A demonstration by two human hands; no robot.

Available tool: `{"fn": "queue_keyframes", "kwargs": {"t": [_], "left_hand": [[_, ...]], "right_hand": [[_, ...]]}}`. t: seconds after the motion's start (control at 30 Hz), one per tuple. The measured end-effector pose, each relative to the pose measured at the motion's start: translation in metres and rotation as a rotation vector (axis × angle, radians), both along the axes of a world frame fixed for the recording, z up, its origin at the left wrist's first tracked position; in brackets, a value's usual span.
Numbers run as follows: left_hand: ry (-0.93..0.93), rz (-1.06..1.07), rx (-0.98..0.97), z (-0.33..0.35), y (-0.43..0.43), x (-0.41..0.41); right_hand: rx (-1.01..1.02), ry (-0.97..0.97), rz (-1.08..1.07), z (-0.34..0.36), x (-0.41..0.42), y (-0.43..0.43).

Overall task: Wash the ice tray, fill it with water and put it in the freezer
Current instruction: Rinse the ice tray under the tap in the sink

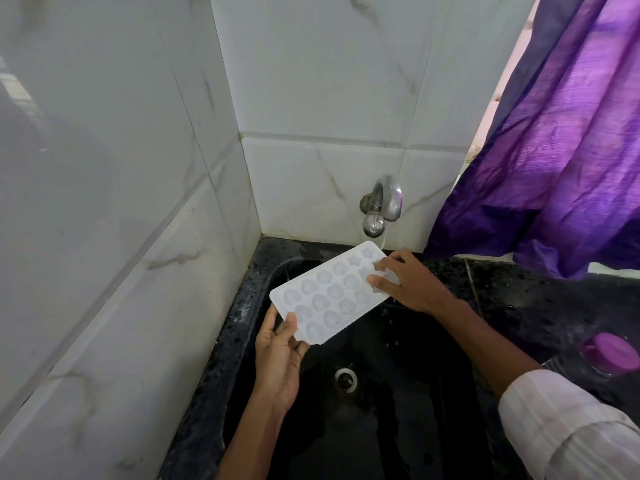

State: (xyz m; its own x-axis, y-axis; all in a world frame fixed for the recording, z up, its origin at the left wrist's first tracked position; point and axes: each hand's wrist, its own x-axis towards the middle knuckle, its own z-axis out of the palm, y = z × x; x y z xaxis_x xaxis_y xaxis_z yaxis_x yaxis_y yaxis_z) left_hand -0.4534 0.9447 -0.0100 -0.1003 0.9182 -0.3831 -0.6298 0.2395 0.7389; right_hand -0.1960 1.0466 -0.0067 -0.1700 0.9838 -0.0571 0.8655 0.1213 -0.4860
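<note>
Two hands hold the tray [331,292] over the black sink [398,393], and you are in the washing step by my reading, with filling and the freezer not yet done. Nearest you, the white sleeve [568,424] covers your right forearm, and a bottle [595,362] with a purple cap stands on the counter just beside that arm. Your left hand [278,355] is closed on the tray's near corner, thumb on the top face and fingers curled beneath. Below it the drain [345,376] sits open in the wet basin. The tray is tilted, its far end raised toward the tap [381,206]. Your right hand [412,282] lies on that far end with the fingers spread flat over the cups and the thumb pressed on the surface; it steadies or rubs rather than pinches. Water runs from the tap in a thin stream onto the far corner.

The risks lie in the wet plastic. Your left grip is only a corner hold, so a slip could drop the tray into the sink. At this tilt the cups will shed water, so level it before filling. The curtain [554,150] hangs close on the right and splash may wet it. Your right elbow could also knock the bottle.
</note>
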Motion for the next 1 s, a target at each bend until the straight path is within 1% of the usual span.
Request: {"fn": "queue_keyframes", "kwargs": {"t": [0.13,0.27,0.33,0.43,0.53,0.6,0.67,1.0], "left_hand": [[0.006,-0.002,-0.008,0.0,-0.002,0.002],[-0.001,0.008,-0.017,0.0,-0.002,0.003],[-0.004,0.015,-0.016,0.001,-0.002,0.002],[-0.015,0.034,-0.015,0.001,0.001,0.001],[-0.026,0.048,-0.014,0.003,0.004,-0.001],[-0.041,0.064,-0.016,0.004,0.006,-0.002],[-0.043,0.076,-0.019,0.004,0.008,-0.004],[-0.016,0.092,-0.034,0.003,0.015,-0.004]], "right_hand": [[-0.02,-0.058,0.014,-0.002,0.0,0.002],[-0.023,-0.029,-0.003,-0.002,-0.003,0.001],[-0.018,0.026,-0.003,-0.003,-0.004,0.0],[0.013,0.172,-0.009,-0.006,-0.004,-0.003],[0.048,0.268,-0.102,-0.008,-0.004,-0.005],[0.084,0.256,-0.122,-0.009,-0.002,-0.005],[0.107,0.217,-0.089,-0.011,0.002,-0.005],[0.081,0.09,0.051,-0.004,0.002,-0.003]]}}
